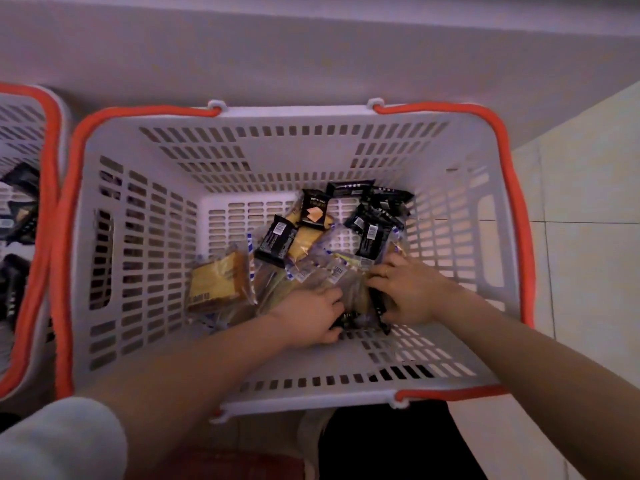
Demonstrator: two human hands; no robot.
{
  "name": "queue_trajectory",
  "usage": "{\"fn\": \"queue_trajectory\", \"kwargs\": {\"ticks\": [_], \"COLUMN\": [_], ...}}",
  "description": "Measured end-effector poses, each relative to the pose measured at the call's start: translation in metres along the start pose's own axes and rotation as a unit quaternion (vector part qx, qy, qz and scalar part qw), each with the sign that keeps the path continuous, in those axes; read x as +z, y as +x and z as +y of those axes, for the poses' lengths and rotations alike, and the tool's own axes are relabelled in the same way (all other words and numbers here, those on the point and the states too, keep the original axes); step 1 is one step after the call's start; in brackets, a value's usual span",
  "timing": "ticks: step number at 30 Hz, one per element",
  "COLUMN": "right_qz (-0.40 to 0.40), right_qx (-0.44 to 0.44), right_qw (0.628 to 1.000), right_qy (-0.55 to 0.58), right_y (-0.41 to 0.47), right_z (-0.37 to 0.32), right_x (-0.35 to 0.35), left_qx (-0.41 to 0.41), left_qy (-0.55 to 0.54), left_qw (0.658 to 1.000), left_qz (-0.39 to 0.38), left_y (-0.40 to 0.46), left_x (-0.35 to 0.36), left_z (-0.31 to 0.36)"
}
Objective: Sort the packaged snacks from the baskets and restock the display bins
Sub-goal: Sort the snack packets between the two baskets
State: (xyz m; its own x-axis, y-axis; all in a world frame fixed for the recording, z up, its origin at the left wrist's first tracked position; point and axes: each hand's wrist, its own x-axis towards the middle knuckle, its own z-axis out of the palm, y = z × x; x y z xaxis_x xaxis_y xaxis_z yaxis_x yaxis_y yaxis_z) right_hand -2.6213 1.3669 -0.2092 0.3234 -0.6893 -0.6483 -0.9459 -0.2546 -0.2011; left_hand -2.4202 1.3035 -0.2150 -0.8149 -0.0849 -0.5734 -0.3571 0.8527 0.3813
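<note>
White slotted basket (242, 150), orange handles: holds black and clear-wrapped snack packets (304, 244). Left hand (308, 317) and right hand (405, 292) inside basket, each gripping black packets (377, 303).

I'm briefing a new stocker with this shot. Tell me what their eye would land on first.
First, the large grey slotted plastic basket with orange handles that fills the middle of the view. Next, the jumble on its floor: black snack packets mixed with clear-wrapped yellow cake slices. Both hands reach into the near side of that pile, the left hand beside the right hand, each curled on a black packet.
</note>
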Motion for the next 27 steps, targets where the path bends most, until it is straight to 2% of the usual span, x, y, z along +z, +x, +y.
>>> {"fn": "queue_trajectory", "kwargs": {"ticks": [4, 9, 12, 14, 16, 18, 20, 22, 24, 27], "right_qz": [-0.02, 0.021, 0.016, 0.043, 0.122, 0.2, 0.229, 0.222, 0.21, 0.175], "right_qx": [-0.018, 0.026, 0.042, 0.058, 0.096, 0.154, 0.22, 0.279, 0.311, 0.329], "right_qw": [0.999, 0.999, 0.999, 0.997, 0.983, 0.954, 0.929, 0.914, 0.903, 0.908], "right_qy": [-0.03, -0.014, 0.014, 0.042, 0.102, 0.161, 0.188, 0.193, 0.211, 0.19], "right_y": [0.001, 0.008, 0.013, 0.016, 0.019, 0.025, 0.037, 0.05, 0.061, 0.073], "right_z": [-0.002, -0.018, -0.015, -0.007, 0.003, 0.013, 0.022, 0.028, 0.028, 0.021], "right_x": [-0.002, -0.001, -0.007, -0.011, -0.018, -0.026, -0.034, -0.038, -0.036, -0.031], "left_qx": [-0.07, -0.083, -0.097, -0.118, -0.157, -0.206, -0.257, -0.301, -0.331, -0.36], "left_qy": [-0.093, -0.094, -0.179, -0.286, -0.369, -0.409, -0.399, -0.361, -0.336, -0.303], "left_qw": [0.991, 0.989, 0.975, 0.939, 0.888, 0.844, 0.823, 0.822, 0.834, 0.85], "left_qz": [0.071, 0.08, 0.091, 0.154, 0.226, 0.278, 0.311, 0.321, 0.285, 0.238], "left_y": [0.002, 0.009, 0.008, 0.002, -0.004, -0.01, -0.013, -0.014, -0.011, 0.001], "left_x": [0.002, 0.004, -0.005, -0.016, -0.029, -0.041, -0.05, -0.055, -0.055, -0.055], "left_z": [-0.004, 0.003, -0.003, -0.01, -0.025, -0.044, -0.063, -0.082, -0.095, -0.102]}}
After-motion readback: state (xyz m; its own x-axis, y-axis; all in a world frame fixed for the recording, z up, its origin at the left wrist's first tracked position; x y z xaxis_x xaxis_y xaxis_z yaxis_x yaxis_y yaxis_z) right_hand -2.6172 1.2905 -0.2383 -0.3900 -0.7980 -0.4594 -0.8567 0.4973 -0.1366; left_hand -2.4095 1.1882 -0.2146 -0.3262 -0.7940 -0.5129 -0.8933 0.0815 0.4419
